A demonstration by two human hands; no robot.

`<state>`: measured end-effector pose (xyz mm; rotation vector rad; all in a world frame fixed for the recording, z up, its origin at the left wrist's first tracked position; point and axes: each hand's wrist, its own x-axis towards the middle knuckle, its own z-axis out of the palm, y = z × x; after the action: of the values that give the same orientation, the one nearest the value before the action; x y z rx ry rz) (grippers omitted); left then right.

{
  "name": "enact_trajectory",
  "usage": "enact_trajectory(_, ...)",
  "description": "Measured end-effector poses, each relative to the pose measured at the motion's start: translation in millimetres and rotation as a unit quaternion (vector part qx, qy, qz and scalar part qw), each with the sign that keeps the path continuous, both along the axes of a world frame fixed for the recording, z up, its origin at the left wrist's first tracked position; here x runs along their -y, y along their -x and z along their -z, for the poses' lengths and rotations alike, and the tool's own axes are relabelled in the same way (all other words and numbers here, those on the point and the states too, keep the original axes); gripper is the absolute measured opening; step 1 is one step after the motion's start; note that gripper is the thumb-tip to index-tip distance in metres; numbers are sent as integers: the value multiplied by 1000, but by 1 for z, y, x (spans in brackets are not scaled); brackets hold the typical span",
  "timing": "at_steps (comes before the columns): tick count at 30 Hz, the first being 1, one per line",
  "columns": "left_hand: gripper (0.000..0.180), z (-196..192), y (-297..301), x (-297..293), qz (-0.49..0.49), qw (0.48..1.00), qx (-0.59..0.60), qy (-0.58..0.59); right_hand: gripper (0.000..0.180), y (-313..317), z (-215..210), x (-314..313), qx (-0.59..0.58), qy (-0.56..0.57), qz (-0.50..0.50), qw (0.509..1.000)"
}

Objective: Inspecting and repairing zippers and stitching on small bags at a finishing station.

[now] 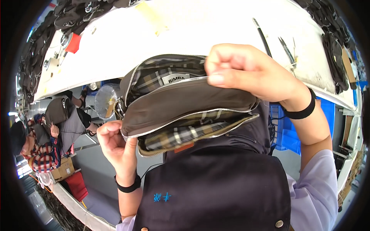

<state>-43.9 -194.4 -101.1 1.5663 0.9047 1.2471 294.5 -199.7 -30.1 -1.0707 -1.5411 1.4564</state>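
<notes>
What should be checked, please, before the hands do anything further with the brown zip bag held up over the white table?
1. Left hand grips the bag: ok, fingers pinch its lower left corner.
2. Right hand grips the bag: ok, closed on the upper edge of the brown bag.
3. Both zips open: ok, plaid lining shows in the upper and the lower compartment.
4. Compartments free of contents: cannot tell, the insides are only partly visible.
5. White table free beneath the bag: cannot tell, the bag hides that part.
6. Scissors out of the way: ok, they lie apart, beyond the right hand.
</notes>
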Motion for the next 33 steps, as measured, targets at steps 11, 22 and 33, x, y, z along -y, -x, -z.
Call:
enact_trajectory(11, 80, -60, -56, -35, 348, 884, -283, 131, 24, 63, -5, -13, 59, -75, -62, 993)
enact_trajectory(22, 80, -31, -70, -26, 449, 803, -25, 392, 22, 78, -15, -21, 174, -71, -168, 968)
enact_trajectory(33, 74, -21, -66, -16, 454, 795, 28, 400, 15, 80, 1, -19, 113, -116, -155, 975)
